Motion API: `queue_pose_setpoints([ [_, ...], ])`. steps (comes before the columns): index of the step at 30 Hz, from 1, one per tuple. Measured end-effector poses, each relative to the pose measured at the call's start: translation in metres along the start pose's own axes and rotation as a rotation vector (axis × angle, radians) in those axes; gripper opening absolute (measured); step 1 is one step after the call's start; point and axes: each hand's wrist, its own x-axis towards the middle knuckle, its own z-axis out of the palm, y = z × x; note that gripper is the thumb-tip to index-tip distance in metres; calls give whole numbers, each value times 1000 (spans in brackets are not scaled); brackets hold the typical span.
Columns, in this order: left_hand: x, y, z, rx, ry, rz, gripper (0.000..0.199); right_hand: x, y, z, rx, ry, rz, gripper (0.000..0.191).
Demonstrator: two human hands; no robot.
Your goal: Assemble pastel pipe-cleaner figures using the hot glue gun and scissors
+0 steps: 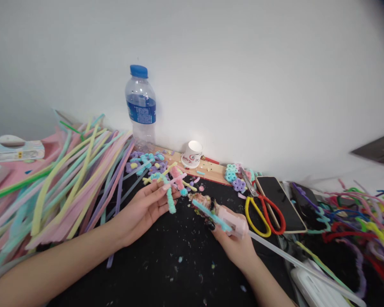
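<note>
Centre: pinches turquoise fuzzy stem (170, 201), near-vertical in frame, in left grip (152, 198) | lower right: grasps glue gun (224, 214) in right grip (235, 243), aimed upper-left, near stem

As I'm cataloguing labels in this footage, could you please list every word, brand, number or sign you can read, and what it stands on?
No text reads clearly.
Blue-capped plastic bottle: pale label print, too small.
White paper cup: red and dark marks, too blurred.
Pale packet at far left: print too small.
</note>
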Motion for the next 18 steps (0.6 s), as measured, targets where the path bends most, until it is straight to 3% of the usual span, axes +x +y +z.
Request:
queue_pose_setpoints([
  [10, -3, 3, 5, 39, -33, -18, 9, 1, 1, 0, 43, -24, 9, 17],
  [18, -7, 4, 5, 59, -54, -13, 7, -2, 4, 3, 56, 46, 55, 16],
])
